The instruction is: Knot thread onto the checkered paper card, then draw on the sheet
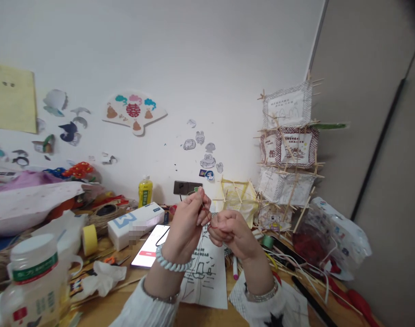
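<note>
Over the table I hold both hands close together. My left hand (193, 210), raised a little higher, pinches a thin red string (207, 220) between thumb and fingertips. The string runs across to my right hand (233, 230), whose fingers are curled closed around it. Its ends are too fine to follow. Below the hands lies a white sheet of paper (207, 293) with a dark line drawing and writing, partly covered by my wrists. A lit phone (146, 254) lies beside my left forearm.
A white box (135, 225), yellow tape roll (89, 240), yellow-capped bottle (145, 191) and clear plastic jar (35, 284) stand at left. A stick tower with paper panels (298, 147) rises at back right. Nearby are a pink marker (235, 268), cables and a plastic bag (340, 227).
</note>
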{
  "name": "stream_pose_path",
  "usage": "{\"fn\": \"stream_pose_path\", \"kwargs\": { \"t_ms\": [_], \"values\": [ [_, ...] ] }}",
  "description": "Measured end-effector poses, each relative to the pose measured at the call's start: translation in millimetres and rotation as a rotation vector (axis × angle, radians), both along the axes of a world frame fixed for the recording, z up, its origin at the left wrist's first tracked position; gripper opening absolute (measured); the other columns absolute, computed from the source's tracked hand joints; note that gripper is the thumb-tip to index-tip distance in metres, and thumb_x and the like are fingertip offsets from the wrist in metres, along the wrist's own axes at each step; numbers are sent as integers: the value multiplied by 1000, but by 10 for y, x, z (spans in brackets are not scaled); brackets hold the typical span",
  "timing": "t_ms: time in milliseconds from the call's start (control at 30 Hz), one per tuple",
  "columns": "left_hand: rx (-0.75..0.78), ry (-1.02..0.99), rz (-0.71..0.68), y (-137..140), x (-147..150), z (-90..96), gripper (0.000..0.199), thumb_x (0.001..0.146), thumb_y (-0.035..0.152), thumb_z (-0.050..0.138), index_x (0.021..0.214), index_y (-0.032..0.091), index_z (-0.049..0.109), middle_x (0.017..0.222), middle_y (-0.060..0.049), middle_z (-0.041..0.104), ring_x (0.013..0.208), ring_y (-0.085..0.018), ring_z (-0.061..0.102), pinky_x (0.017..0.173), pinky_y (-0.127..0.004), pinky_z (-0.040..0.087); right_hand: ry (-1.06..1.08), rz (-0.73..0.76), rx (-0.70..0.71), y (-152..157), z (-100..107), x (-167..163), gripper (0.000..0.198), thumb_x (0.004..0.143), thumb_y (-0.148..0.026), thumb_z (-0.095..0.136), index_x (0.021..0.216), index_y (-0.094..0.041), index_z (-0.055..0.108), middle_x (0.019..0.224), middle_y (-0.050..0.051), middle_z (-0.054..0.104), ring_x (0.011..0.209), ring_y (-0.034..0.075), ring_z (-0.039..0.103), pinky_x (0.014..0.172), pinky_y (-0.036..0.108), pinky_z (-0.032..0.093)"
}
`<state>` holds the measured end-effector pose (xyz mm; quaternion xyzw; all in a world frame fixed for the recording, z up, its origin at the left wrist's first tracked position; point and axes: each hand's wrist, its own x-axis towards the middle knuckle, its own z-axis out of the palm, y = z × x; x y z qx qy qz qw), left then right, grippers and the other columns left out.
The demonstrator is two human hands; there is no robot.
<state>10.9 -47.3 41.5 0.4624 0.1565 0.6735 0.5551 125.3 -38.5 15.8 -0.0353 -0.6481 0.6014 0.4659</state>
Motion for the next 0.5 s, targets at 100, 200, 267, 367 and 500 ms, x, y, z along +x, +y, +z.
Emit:
{"fn": "stream_pose_path", "kwargs": {
  "t_ms": [100,200,267,367,500],
  "values": [
    [40,51,44,29,-26,-7,33,72,43,61,61,12,53,50,6,46,35,0,28,38,-15,30,-13,-197,80,30,22,91,27,70,-15,50,44,-17,40,43,-4,41,42,8,37,46,23,31],
    [49,200,136,69,-81,-6,28,73,39,61,67,11,60,49,3,51,43,-4,44,47,-17,39,0,-502,123,83,54,209,26,71,-18,53,46,-16,48,62,2,59,53,9,46,55,24,36],
    [33,299,207,95,-110,-4,27,72,37,61,72,10,63,54,0,56,51,-8,52,55,-20,45,29,-684,94,134,66,290,25,73,-23,54,49,-16,53,66,3,62,55,10,46,58,24,37],
    [9,401,298,138,-127,-11,25,70,34,63,74,9,64,66,-4,63,58,-11,57,59,-24,48,63,-854,15,224,58,410,23,71,-28,57,52,-15,58,62,2,60,54,10,46,56,23,37],
    [-18,458,296,200,-132,-38,24,70,33,61,74,9,64,72,-7,65,62,-14,60,58,-25,49,77,-959,-89,337,5,568,20,67,-34,61,61,-15,65,56,0,57,50,9,44,51,22,35]
  ]
}}
